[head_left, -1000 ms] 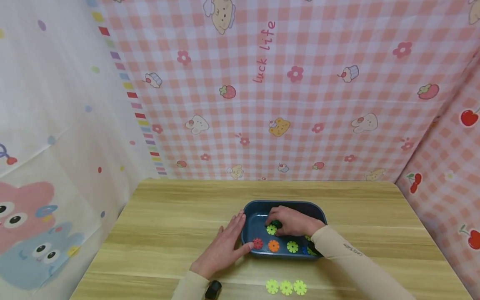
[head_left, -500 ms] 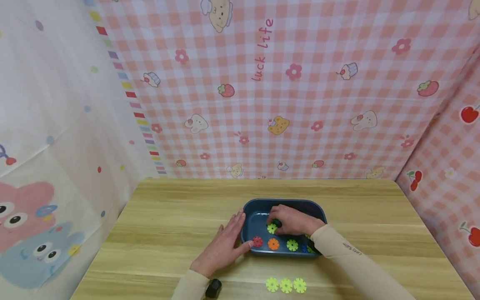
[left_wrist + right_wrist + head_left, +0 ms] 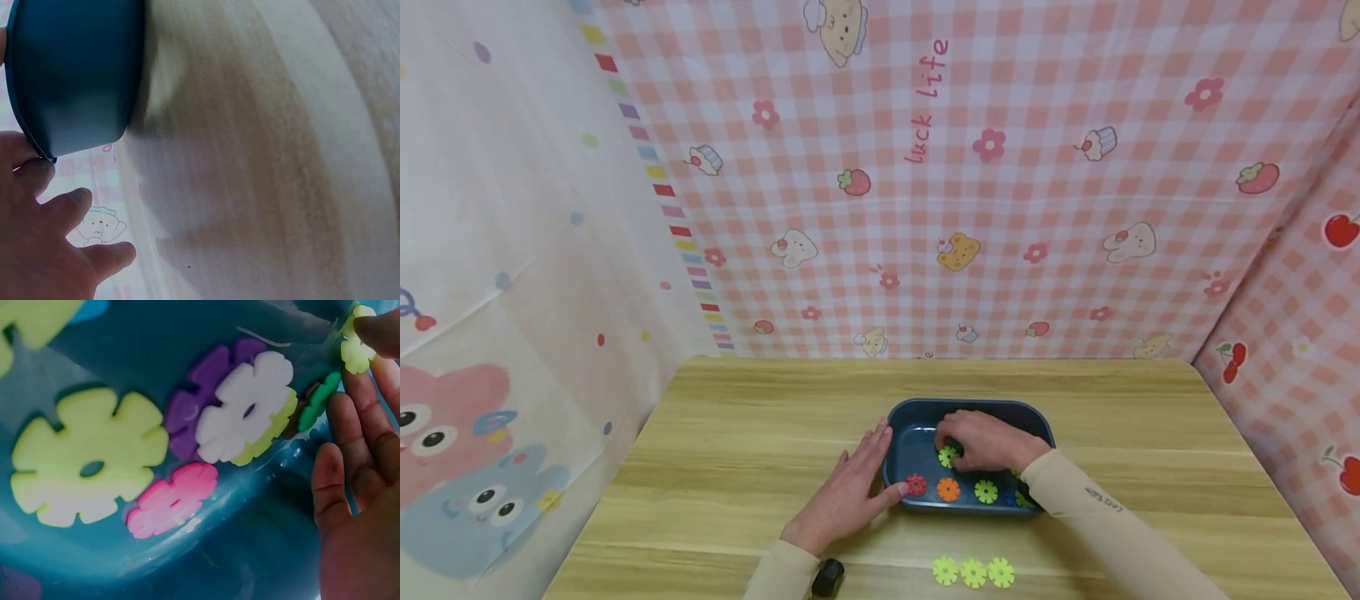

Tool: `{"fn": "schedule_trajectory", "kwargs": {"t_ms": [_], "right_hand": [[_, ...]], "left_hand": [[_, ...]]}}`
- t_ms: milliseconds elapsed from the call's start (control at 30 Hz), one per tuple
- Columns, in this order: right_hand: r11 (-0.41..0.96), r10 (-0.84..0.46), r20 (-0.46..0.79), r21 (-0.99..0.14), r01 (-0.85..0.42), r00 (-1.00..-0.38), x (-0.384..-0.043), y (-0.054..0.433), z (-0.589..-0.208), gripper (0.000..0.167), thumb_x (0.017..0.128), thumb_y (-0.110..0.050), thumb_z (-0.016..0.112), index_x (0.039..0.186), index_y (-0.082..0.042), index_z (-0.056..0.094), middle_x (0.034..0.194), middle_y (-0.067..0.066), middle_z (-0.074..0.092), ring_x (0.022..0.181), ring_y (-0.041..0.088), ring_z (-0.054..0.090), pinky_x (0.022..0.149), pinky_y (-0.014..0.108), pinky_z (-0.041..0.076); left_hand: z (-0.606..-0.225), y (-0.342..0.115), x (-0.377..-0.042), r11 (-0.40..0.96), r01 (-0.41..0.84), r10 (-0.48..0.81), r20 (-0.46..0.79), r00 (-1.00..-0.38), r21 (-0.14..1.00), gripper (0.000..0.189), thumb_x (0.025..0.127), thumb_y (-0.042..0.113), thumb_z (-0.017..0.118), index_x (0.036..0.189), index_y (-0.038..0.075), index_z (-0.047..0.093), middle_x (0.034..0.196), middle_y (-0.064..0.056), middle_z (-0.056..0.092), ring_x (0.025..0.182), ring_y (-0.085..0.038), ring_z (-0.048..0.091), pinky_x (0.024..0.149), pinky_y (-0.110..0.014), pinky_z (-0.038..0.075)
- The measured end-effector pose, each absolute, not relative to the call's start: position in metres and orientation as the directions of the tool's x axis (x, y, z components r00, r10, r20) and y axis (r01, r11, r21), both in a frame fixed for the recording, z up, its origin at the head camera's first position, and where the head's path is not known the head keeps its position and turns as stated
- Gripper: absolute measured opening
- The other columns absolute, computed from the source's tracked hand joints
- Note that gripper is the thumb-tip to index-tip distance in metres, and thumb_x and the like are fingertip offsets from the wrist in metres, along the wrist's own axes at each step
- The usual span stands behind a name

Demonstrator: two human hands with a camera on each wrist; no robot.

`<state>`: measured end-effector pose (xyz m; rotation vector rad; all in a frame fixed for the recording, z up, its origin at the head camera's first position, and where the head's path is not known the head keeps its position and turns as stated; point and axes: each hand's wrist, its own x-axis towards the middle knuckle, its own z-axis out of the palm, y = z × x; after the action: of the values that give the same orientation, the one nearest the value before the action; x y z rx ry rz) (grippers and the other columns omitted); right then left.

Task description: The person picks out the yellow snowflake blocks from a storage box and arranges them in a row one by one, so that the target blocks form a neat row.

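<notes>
My left hand (image 3: 846, 496) rests with extended fingers against the left end of a dark blue tray (image 3: 917, 446); its thumb touches the near rim. In the left wrist view, the fingers lie at the tray's edge (image 3: 75, 81). Inside the tray, my right hand (image 3: 988, 440) pinches a yellow-green notched plastic disc (image 3: 356, 353) between thumb and fingers. A green disc (image 3: 320, 402) lies by those fingers. Under the hand are also a white disc (image 3: 247, 406), a purple one (image 3: 184, 419), a pink one (image 3: 172, 500) and a larger-looking yellow-green one (image 3: 87, 456).
Along the tray's near side lie a red disc (image 3: 916, 485), an orange disc (image 3: 948, 489) and a yellow-green disc (image 3: 986, 492). Three yellow-green discs (image 3: 973, 572) form a row on the wooden table (image 3: 737, 433) in front. Patterned cloth (image 3: 1000, 208) hangs behind.
My right hand's fingertips have shifted slightly to the right with the yellow-green disc, and the dark green piece beside it shows less. My left hand stays in place.
</notes>
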<state>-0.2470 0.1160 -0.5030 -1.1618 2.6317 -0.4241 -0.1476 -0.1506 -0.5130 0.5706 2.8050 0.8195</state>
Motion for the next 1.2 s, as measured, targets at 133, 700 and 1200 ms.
{"fn": "schedule_trajectory", "kwargs": {"t_ms": [133,700,1200], "right_hand": [[0.642,-0.742,-0.093,-0.388,-0.662,-0.664,-0.246,0.117,-0.500,0.017,0.090,-0.018,0.082,0.104,-0.021,0.072,0.099,-0.011,0.063,0.088,0.008,0.056,0.087,0.035,0.055],[0.549,-0.781,-0.020,-0.499,-0.671,-0.624,-0.247,0.127,-0.480,0.014,0.097,-0.003,0.071,0.106,-0.012,0.076,0.099,-0.007,0.067,0.081,0.004,0.057,0.076,0.027,0.056],[0.547,-0.759,0.025,-0.518,-0.658,-0.650,-0.238,0.142,-0.454,0.014,0.100,-0.004,0.068,0.109,-0.009,0.077,0.104,-0.003,0.072,0.086,0.004,0.062,0.078,0.028,0.058]], "left_hand": [[-0.513,-0.150,-0.147,0.773,0.316,0.405,-0.045,-0.913,0.549,0.085,0.103,0.059,0.053,0.167,0.015,0.017,0.174,0.000,0.008,0.159,-0.027,0.014,0.122,-0.065,0.019],[-0.512,-0.147,-0.147,0.777,0.304,0.400,-0.058,-0.915,0.551,0.086,0.103,0.061,0.051,0.167,0.015,0.016,0.174,0.001,0.008,0.159,-0.027,0.013,0.123,-0.064,0.018],[-0.512,-0.149,-0.146,0.776,0.320,0.400,-0.033,-0.916,0.544,0.084,0.104,0.057,0.052,0.167,0.012,0.020,0.174,-0.001,0.009,0.158,-0.030,0.015,0.122,-0.064,0.018]]}}
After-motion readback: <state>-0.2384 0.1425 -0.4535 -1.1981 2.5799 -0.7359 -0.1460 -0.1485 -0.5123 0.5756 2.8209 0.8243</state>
